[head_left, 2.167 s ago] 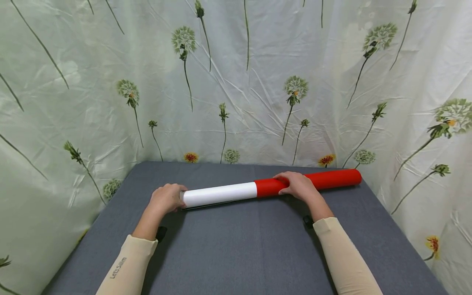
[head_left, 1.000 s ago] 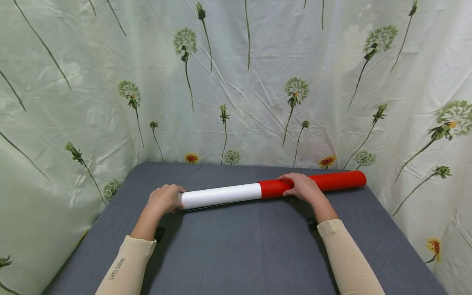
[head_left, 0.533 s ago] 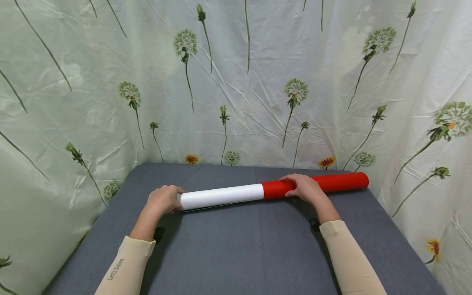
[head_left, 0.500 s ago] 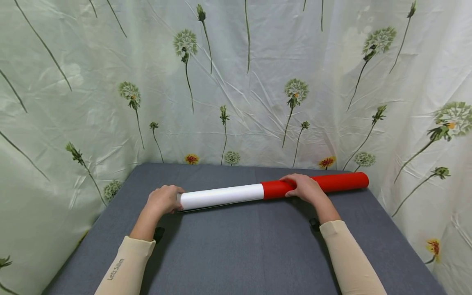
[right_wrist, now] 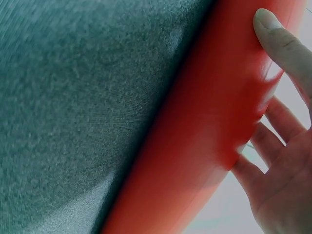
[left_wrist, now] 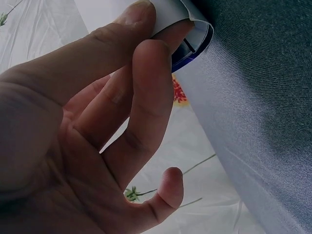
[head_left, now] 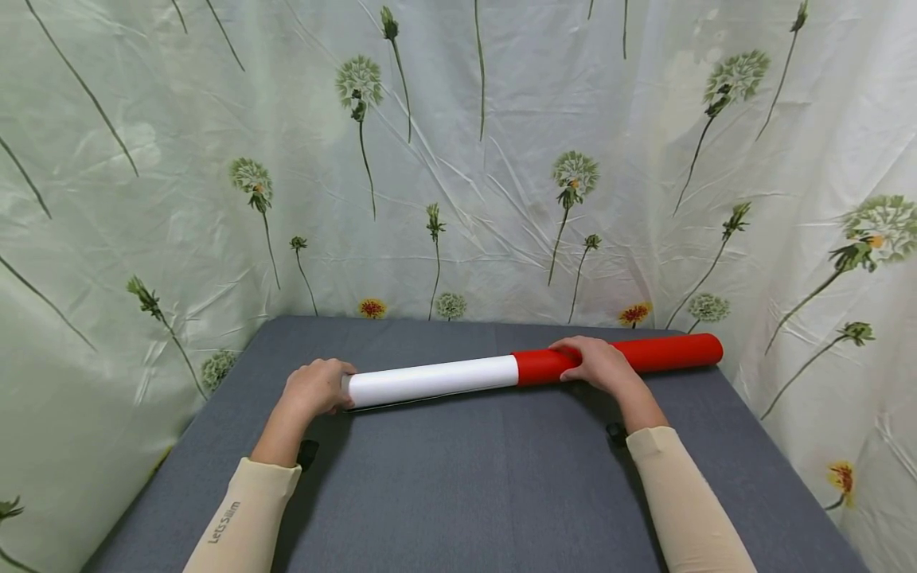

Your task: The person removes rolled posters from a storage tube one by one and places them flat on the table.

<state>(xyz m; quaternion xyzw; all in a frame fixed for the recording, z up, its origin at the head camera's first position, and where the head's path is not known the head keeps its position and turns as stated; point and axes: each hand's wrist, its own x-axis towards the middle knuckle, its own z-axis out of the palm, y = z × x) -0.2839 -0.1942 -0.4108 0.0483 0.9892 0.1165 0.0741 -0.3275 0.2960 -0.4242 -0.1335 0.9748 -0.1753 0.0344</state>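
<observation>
A long white rolled poster [head_left: 433, 380] lies slanted across the far part of the table, its right part inside a red tube-shaped sleeve [head_left: 669, 352]. My left hand [head_left: 315, 387] pinches the roll's left end. In the left wrist view the thumb presses the white outside while a finger reaches inside the rim, where a blue inner edge [left_wrist: 184, 63] shows; the little finger is free. With thumb on the near side and fingers over the far side, my right hand [head_left: 595, 364] grips the sleeve. The sleeve's surface dents under those fingers in the right wrist view.
Grey cloth covers the table [head_left: 444, 485], and the sleeve's right end lies by its far right corner. A pale curtain [head_left: 494, 159] with dandelion prints hangs close behind and along both sides.
The red sleeve and my right hand have moved right, while my left hand has moved slightly left with the roll's end. More of the white roll shows between the hands.
</observation>
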